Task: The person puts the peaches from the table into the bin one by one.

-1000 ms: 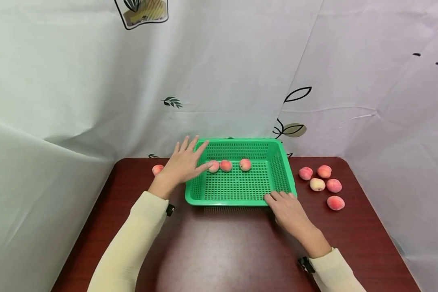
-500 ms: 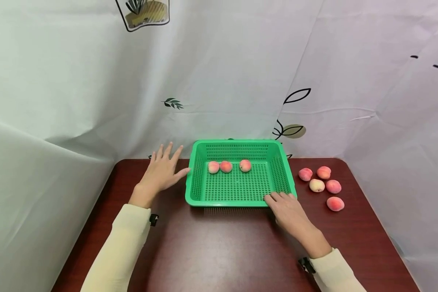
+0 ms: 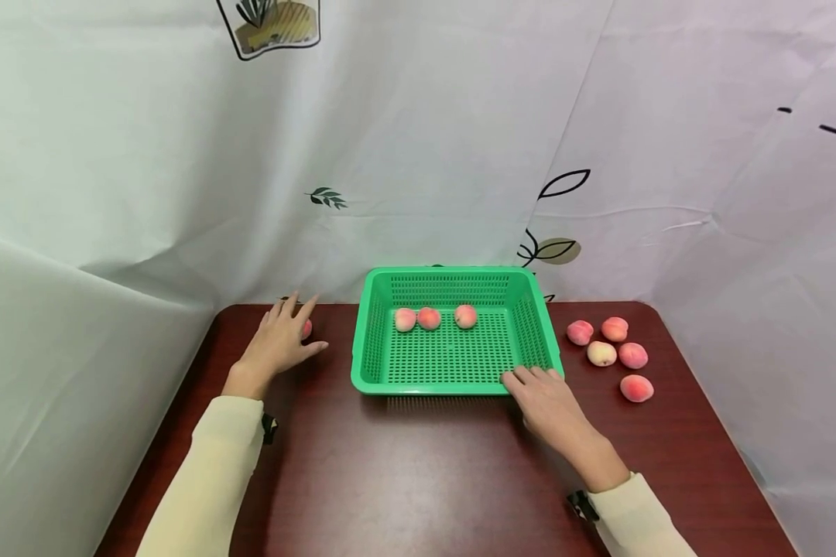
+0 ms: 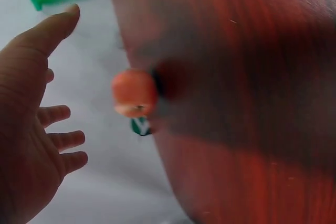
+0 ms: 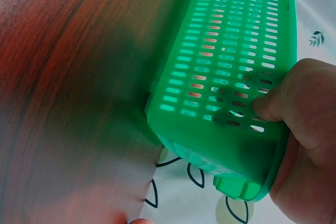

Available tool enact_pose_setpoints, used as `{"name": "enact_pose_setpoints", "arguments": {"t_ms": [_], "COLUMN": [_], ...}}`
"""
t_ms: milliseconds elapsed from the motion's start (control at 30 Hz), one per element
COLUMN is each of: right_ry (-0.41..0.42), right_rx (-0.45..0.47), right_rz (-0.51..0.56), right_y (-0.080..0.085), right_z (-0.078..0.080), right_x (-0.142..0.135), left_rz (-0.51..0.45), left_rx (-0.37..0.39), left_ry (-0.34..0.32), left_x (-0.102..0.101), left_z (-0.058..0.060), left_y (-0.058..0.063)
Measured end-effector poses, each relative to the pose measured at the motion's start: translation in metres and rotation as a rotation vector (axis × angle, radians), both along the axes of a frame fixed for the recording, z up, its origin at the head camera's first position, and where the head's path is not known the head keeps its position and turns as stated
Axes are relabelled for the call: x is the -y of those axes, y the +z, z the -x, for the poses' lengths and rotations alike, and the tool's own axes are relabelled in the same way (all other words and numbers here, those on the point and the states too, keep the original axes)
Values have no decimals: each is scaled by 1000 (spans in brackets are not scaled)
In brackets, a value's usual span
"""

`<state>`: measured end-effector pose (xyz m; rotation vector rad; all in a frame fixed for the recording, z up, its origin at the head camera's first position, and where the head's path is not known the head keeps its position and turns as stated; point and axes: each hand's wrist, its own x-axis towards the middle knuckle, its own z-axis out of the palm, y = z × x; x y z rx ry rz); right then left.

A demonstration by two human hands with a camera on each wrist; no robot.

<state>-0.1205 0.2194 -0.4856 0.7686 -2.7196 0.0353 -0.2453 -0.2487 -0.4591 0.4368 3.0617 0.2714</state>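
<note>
A green plastic basket [image 3: 432,389] with slotted walls stands at the back middle of the table. Inside it lie three peaches, a pale pink peach [image 3: 405,319], a redder peach [image 3: 429,318] and another peach [image 3: 465,316] a little apart. My right hand [image 3: 546,402] grips the basket's near right corner; in the right wrist view its thumb [image 5: 269,106] presses the outer wall. To the left of the basket, my left hand [image 3: 272,344] hovers with spread fingers by a single peach [image 4: 135,92], partly hidden behind the fingers in the head view. The left wrist view shows a gap between them.
Several peaches [image 3: 601,353] lie in a loose group on the table to the right of the basket. The dark reddish wooden table [image 3: 418,480] has rounded back corners. A pale patterned cloth [image 3: 418,155] hangs behind it and at both sides.
My left hand has moved left, from over the basket's left rim to the peach on the left. My right hand has stayed on the basket corner, and the basket stands where it was.
</note>
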Motion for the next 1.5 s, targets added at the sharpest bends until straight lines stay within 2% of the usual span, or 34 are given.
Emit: {"name": "enact_pose_setpoints", "arguments": {"t_ms": [200, 400, 600, 733, 900, 1133, 1500], "right_ry": [-1, 3, -2, 1, 5, 3, 7], "right_rx": [-2, -5, -5, -3, -10, -6, -13], "right_rz": [6, 6, 6, 0, -3, -1, 12], "right_y": [-2, -1, -1, -1, -2, -2, -4], "right_z": [0, 0, 1, 2, 1, 0, 2], "right_x": [0, -1, -2, -2, -2, -2, -2], "left_rz": [-60, -104, -149, -138, -108, -85, -41], "left_rx": [33, 70, 45, 39, 47, 96, 58], "left_ry": [16, 33, 44, 45, 43, 40, -4], "left_x": [11, 16, 16, 15, 12, 9, 5], "left_z": [8, 14, 20, 24, 25, 27, 32], "left_y": [-17, -27, -36, -43, -46, -48, -49]}}
